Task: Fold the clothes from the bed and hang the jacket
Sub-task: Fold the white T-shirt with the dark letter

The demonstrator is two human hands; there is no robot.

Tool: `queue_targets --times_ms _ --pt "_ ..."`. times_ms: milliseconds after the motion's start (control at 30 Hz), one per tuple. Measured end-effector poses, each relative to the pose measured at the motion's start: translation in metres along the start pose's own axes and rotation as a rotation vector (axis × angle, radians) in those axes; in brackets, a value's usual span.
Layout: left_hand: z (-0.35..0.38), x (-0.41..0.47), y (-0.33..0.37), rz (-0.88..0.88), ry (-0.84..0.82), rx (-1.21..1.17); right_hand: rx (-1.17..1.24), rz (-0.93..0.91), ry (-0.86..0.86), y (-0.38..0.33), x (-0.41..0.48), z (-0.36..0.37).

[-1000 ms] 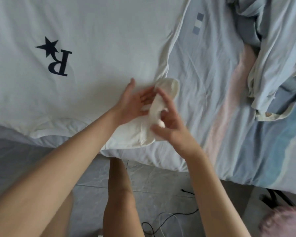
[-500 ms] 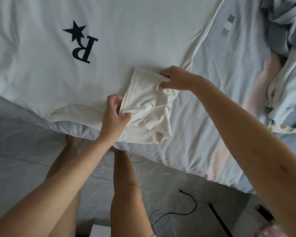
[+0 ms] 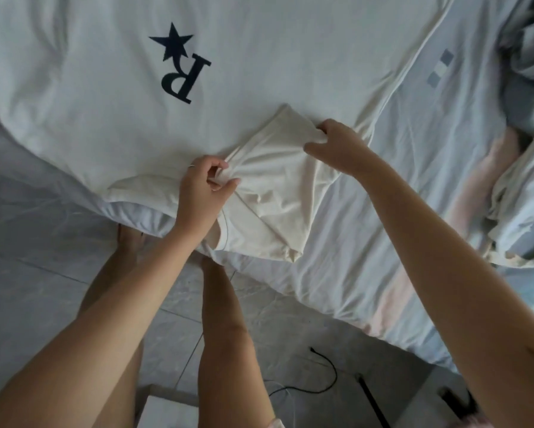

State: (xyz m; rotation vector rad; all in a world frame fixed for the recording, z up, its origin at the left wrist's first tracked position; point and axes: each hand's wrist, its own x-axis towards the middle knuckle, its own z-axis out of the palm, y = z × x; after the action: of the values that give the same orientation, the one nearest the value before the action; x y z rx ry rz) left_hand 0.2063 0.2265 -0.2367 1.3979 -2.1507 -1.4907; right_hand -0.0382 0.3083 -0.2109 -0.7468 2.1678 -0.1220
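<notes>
At the bed's near edge one cream garment lies on one white T-shirt, its long axis running away from the person. Left hand pinches its left side; right hand grips its far corner. One crumpled bluish heap is cut off at right, its kind unclear

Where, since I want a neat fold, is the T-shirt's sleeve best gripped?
Pinch the sleeve at its far edge, where the right hand holds it, and at the bunched fold the left hand pinches, coming from above: limp cloth lying flat offers only edges.
</notes>
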Motion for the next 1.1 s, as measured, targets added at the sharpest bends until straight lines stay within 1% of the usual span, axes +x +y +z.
queue_targets --times_ms 67,100,167,233,333,433,500,600,700,767,834,934,1000,1067,1100 --pt "0.0 -0.003 0.0 0.009 0.02 0.028 0.011 -0.019 0.095 -0.012 0.007 0.005" --pt "0.001 -0.004 0.0 0.001 0.044 0.034 0.041 -0.045 0.113 -0.017 0.01 0.008" --pt "0.001 -0.007 -0.001 -0.025 0.094 0.029 0.142 -0.095 0.095 -0.027 0.014 0.011" --pt "0.001 -0.007 -0.001 -0.029 0.106 0.033 0.252 -0.159 0.051 -0.034 0.016 0.008" --pt "-0.003 0.0 0.0 -0.05 0.064 0.07 0.247 -0.245 -0.007 -0.036 0.02 -0.002" --pt "-0.013 0.012 0.005 -0.13 -0.023 -0.007 0.272 -0.295 0.037 -0.031 0.023 -0.016" --pt "-0.023 0.02 0.011 -0.133 -0.092 -0.093 0.319 -0.315 0.079 -0.03 0.025 -0.026" --pt "-0.032 0.037 0.016 -0.131 -0.085 -0.108 0.388 -0.285 0.148 -0.032 0.029 -0.035" --pt "-0.031 0.049 0.011 -0.209 -0.064 -0.122 0.447 -0.222 0.165 -0.033 0.037 -0.03" --pt "-0.028 0.052 0.007 -0.263 -0.03 -0.14 0.434 -0.185 0.182 -0.034 0.045 -0.022" --pt "-0.023 0.051 0.006 -0.3 0.032 -0.187 0.432 -0.152 0.205 -0.037 0.052 -0.014" --pt "-0.011 0.043 0.014 -0.358 0.178 -0.279 0.489 -0.101 0.242 -0.042 0.056 -0.01" --pt "0.0 0.027 0.024 -0.441 0.238 -0.365 0.41 -0.078 0.277 -0.042 0.05 -0.014" --pt "0.016 0.003 0.033 -0.543 0.19 -0.431 0.23 -0.019 0.313 -0.034 0.038 -0.018" --pt "0.025 -0.012 0.035 -0.589 0.135 -0.442 0.108 0.03 0.328 -0.029 0.029 -0.022"
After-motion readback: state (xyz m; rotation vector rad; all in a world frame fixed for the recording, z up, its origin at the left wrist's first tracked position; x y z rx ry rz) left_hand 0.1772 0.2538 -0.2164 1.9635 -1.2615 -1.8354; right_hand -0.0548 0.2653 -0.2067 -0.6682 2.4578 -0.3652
